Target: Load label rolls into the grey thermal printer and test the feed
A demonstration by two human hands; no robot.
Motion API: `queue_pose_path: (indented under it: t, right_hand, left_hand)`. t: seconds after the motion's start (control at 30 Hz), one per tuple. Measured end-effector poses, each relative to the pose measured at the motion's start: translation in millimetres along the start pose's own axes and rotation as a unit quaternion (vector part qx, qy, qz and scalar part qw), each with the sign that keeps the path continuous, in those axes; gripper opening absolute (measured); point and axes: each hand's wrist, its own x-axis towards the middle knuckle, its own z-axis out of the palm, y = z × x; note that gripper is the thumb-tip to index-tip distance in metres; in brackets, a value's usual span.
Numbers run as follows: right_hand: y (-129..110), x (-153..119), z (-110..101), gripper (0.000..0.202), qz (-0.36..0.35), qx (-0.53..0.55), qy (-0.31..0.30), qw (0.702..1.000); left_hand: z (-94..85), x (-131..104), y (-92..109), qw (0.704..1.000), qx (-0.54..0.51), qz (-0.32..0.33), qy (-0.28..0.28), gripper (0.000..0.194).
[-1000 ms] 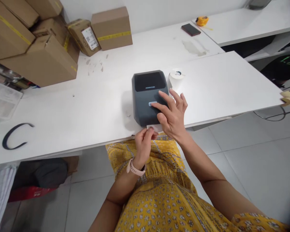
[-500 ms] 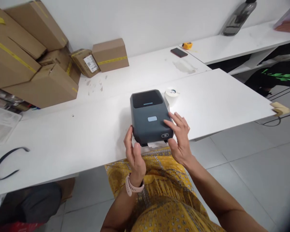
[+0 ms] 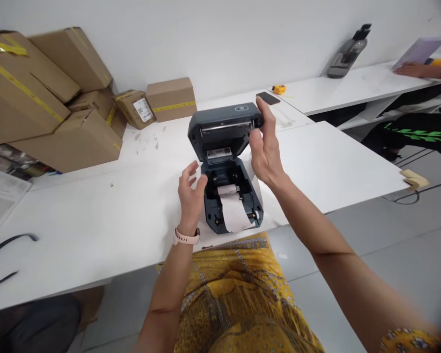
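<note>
A dark grey label printer [image 3: 209,223] sits near the front edge of the white table, its lid [image 3: 220,115] raised and tilted back. Inside lies a strip of white label paper [image 3: 235,212], running over the front roller. My right hand [image 3: 266,147] grips the right front corner of the lid, fingers on top and thumb underneath. Beside the printer's left side is my left hand [image 3: 191,193], fingers apart and curved, holding nothing. My right hand and the lid hide the spot where the white paper roll stood.
Cardboard boxes [image 3: 62,142] are stacked at the back left. A phone [image 3: 268,98], a yellow tape measure [image 3: 279,89] and a pump bottle [image 3: 349,51] stand toward the back right. A black strap [image 3: 11,240] lies at the left. Another person's hand [image 3: 411,69] rests at far right.
The printer's lid has swung up and back with my right hand on it, exposing the paper inside. My left hand has moved up along the left side.
</note>
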Motion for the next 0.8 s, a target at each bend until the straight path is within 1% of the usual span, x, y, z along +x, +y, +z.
queue_pose_path:
  t: [0.1,0.17,0.23,0.33,0.4,0.47,0.53,0.63,0.67,0.7,0.73,0.77,0.8]
  right_hand:
    - [8.4,33.1,8.3,0.074,0.007,0.022,-0.001,1.0]
    - [16.3,50.2,14.7,0.075,0.017,0.025,-0.004,1.0]
    - [27.2,65.4,22.4,0.077,0.034,0.021,-0.007,0.999]
    - [44.9,85.6,32.2,0.081,0.048,0.01,-0.031,0.998]
    - [51.1,94.6,32.7,0.084,0.045,0.001,-0.058,0.997]
    - [47.6,95.5,26.3,0.084,0.036,-0.009,-0.074,0.997]
    - [34.4,85.3,15.2,0.08,0.018,-0.028,-0.05,0.998]
    - [9.6,51.1,-0.3,0.062,-0.024,-0.064,0.031,0.997]
    - [3.7,37.3,-3.4,0.055,-0.042,-0.071,0.034,0.996]
    - [-0.1,24.0,-4.9,0.05,-0.065,-0.076,0.003,0.995]
    - [-1.8,12.0,-4.9,0.047,-0.085,-0.081,-0.062,0.991]
    - [-1.6,2.2,-3.4,0.044,-0.104,-0.088,-0.151,0.979]
    - [-0.3,-5.0,-0.7,0.04,-0.119,-0.101,-0.252,0.955]
  left_hand:
    - [1.1,4.2,-19.2,0.995,-0.005,-0.074,-0.062,0.062]
    - [2.3,0.9,-27.1,0.989,-0.031,-0.094,-0.108,0.075]
    - [2.7,-2.3,-31.0,0.984,-0.049,-0.096,-0.142,0.083]
    - [2.1,-3.4,-32.2,0.98,-0.052,-0.101,-0.166,0.089]
    - [1.7,-2.8,-32.2,0.978,-0.056,-0.108,-0.167,0.09]
    - [1.9,-2.7,-32.5,0.979,-0.059,-0.11,-0.162,0.089]
    - [2.7,-3.6,-33.1,0.98,-0.058,-0.105,-0.158,0.089]
    - [4.2,-5.5,-34.2,0.982,-0.054,-0.095,-0.153,0.087]
    - [4.6,-5.9,-34.5,0.983,-0.054,-0.095,-0.15,0.086]
    - [4.9,-6.1,-34.7,0.983,-0.053,-0.096,-0.146,0.086]
    - [5.0,-6.2,-34.8,0.984,-0.053,-0.097,-0.142,0.086]
    - [5.0,-6.2,-34.9,0.984,-0.052,-0.098,-0.138,0.086]
    - [4.9,-6.1,-34.9,0.985,-0.051,-0.098,-0.135,0.087]
